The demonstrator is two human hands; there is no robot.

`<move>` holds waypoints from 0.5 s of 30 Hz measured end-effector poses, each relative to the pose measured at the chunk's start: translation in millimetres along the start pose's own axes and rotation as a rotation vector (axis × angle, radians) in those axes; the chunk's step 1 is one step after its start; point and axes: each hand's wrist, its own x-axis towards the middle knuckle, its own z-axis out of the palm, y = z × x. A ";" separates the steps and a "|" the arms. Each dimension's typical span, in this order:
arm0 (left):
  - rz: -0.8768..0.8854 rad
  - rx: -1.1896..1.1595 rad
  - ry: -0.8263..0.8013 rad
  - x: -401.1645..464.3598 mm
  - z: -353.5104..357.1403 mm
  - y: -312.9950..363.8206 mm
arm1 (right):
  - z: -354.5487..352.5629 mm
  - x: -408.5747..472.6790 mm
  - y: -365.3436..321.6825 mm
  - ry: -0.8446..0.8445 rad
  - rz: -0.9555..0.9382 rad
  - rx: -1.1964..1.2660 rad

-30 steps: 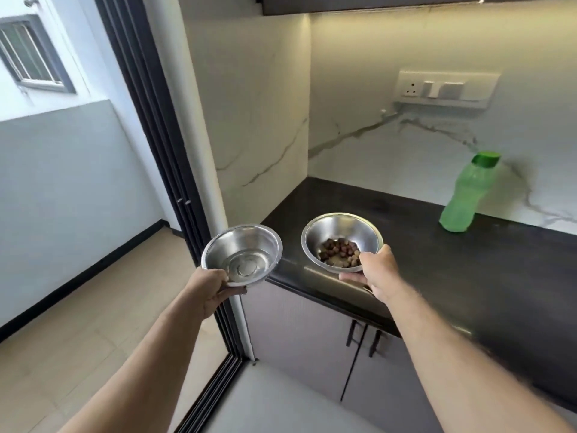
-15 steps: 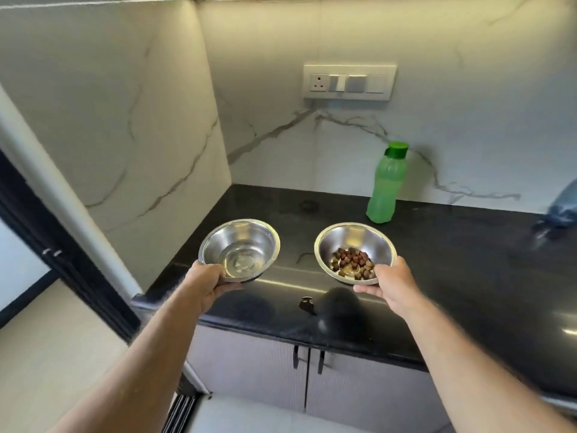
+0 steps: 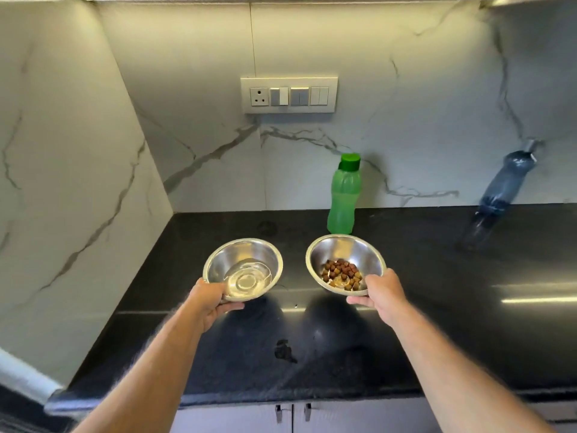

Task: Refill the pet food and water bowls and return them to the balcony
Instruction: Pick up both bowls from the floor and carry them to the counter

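The left hand [image 3: 209, 303] grips the near rim of a round stainless-steel water bowl [image 3: 243, 269] holding a shallow pool of clear water, and the right hand [image 3: 381, 293] grips the near rim of a matching steel food bowl [image 3: 346, 264] holding a small heap of brown kibble [image 3: 342, 274]. Both bowls are over the glossy black stone bench [image 3: 437, 307], side by side and apart. Behind the food bowl a translucent green plastic bottle [image 3: 343, 198] with a darker green cap stands upright near the veined marble-pattern wall [image 3: 218, 157]; a bluish bottle [image 3: 502, 189] stands well to the right.

Head view (near) facing counter [image 3: 437, 307].

Bright under-cabinet light, countertop [image 3: 437, 307] glare, seemingly blurred edges.
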 end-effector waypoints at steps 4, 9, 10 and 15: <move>0.011 -0.033 0.038 14.4 10.4 -7.6 | -2.5 18.5 -0.7 0.021 0.009 -0.063; 0.020 -0.052 0.079 28.7 19.3 -17.2 | -3.6 37.7 7.7 0.026 -0.012 -0.107; 0.018 -0.055 0.083 30.6 20.9 -18.6 | -3.7 40.5 8.9 0.032 -0.012 -0.118; 0.004 -0.036 0.115 36.1 29.1 -24.7 | -3.5 45.2 9.3 0.023 0.005 -0.151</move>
